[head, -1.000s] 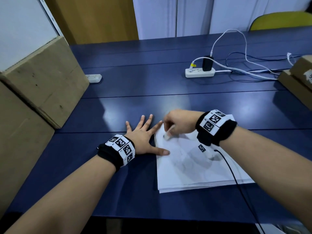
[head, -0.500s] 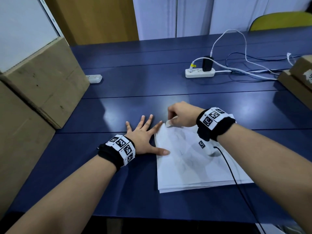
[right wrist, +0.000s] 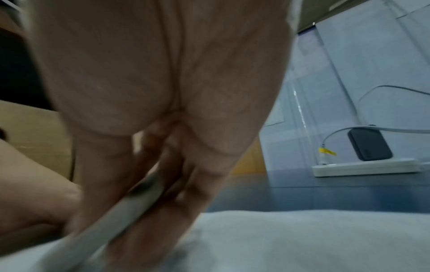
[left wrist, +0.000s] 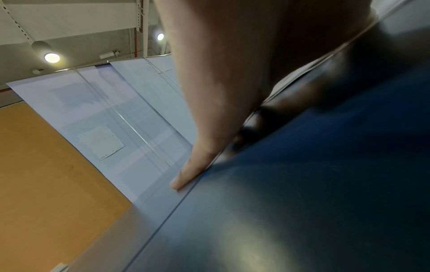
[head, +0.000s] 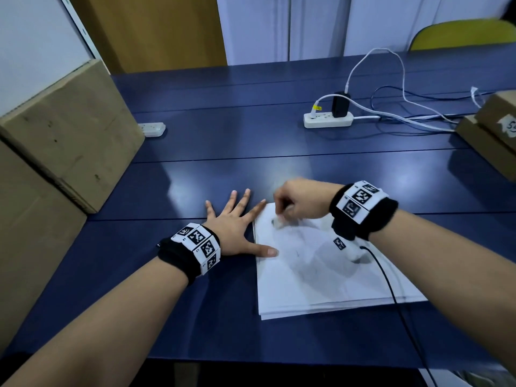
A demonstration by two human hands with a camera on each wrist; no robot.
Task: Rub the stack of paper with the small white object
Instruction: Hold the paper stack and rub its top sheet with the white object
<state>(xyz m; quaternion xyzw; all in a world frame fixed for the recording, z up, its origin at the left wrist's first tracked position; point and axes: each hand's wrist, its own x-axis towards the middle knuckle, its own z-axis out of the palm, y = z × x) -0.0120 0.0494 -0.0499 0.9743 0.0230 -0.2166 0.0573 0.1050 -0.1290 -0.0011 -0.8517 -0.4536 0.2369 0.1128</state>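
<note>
The stack of paper (head: pixel 329 275) lies flat on the dark blue counter (head: pixel 223 163), near the front edge and a little right of centre, its sheets slightly fanned at the near edge. Faint grey smudges mark the top sheet. The small white object (head: pixel 277 224), an eraser with a darkened tip, sits on the far left corner of the top sheet, pinched in the curled fingertips of the right hand (head: pixel 300 201); in the right wrist view the object (right wrist: pixel 130 206) is blurred, a pale bar running down between thumb and fingers to the paper (right wrist: pixel 302 239). The left hand (head: pixel 237 227) lies flat with fingers spread, palm on the counter just left of the stack, its thumb (head: pixel 265 251) resting across the left edge of the sheets and the forefinger reaching the far corner. The left wrist view shows one straight finger (left wrist: pixel 195 165) pressed against the counter surface (left wrist: pixel 302 202).

Both wrists carry black bands with printed marker squares. Two cardboard boxes (head: pixel 64 129) stand at the left edge, closed, so their contents cannot be seen; more boxes (head: pixel 491 127) sit at the right edge. A white power strip (head: pixel 328 120) with a black adapter (head: pixel 340 103) and white cables lies farther back, well apart from the paper, and a second small white strip (head: pixel 152 129) rests beside the left boxes.
</note>
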